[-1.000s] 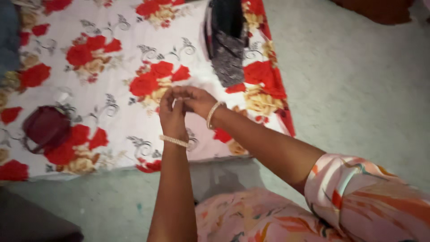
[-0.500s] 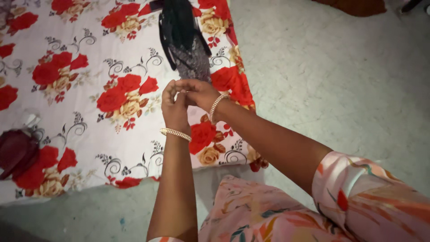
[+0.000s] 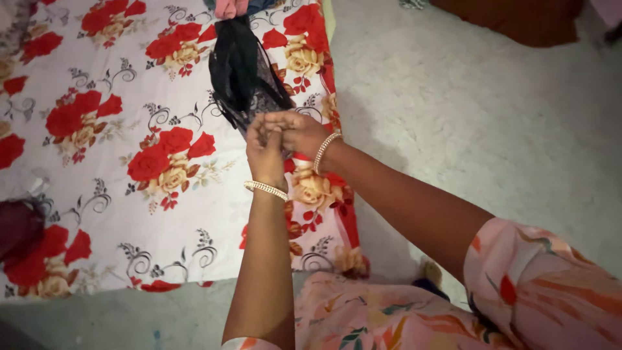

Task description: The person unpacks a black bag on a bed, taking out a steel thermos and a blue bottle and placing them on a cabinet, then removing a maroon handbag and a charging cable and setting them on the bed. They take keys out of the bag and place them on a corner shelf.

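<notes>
Since half a second ago my view has slid so the black lace cloth (image 3: 243,71) now lies just past my hands on the flowered bedsheet (image 3: 116,162). My left hand (image 3: 264,150) and right hand (image 3: 299,133) touch each other, fingers pinched shut on the cloth's near edge. I judge it light, soft and limp, easily snagged; take it by that hem.

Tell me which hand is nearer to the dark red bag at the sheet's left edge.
Left. The left hand is over the floral sheet, on the side toward the dark red bag. The right hand touches it from the far side, further from the bag.
</notes>
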